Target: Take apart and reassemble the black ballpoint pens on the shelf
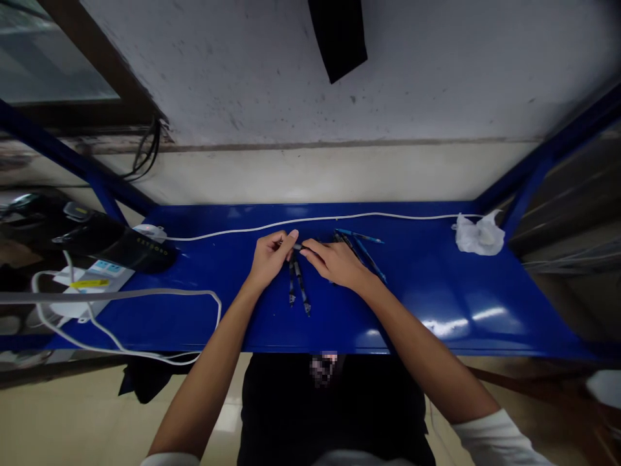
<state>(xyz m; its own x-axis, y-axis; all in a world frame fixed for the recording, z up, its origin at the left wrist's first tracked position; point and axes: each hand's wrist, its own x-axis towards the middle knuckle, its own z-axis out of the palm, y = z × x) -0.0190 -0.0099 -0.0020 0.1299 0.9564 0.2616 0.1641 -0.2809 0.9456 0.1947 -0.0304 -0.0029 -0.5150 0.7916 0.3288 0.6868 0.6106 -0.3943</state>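
A dark pen (298, 246) spans the short gap between my hands above the blue table (417, 278). My left hand (270, 257) is closed on one end of it, thumb on top. The fingertips of my right hand (337, 260) pinch its other end. Just below the hands lie two dark pens, one pen (292, 285) beside another pen (302, 289), their upper ends close together. Behind my right hand is a loose group of blue and black pens, among them a blue pen (361, 235) and a longer one (371, 260); my hand partly hides this group.
A white cable (272, 224) runs along the table's back. Crumpled white plastic (479, 234) sits at the right end. On the left are a black bag-like item (130, 249), a white power strip (97, 288) and a looped white cord (213, 294). Blue frame posts flank the table.
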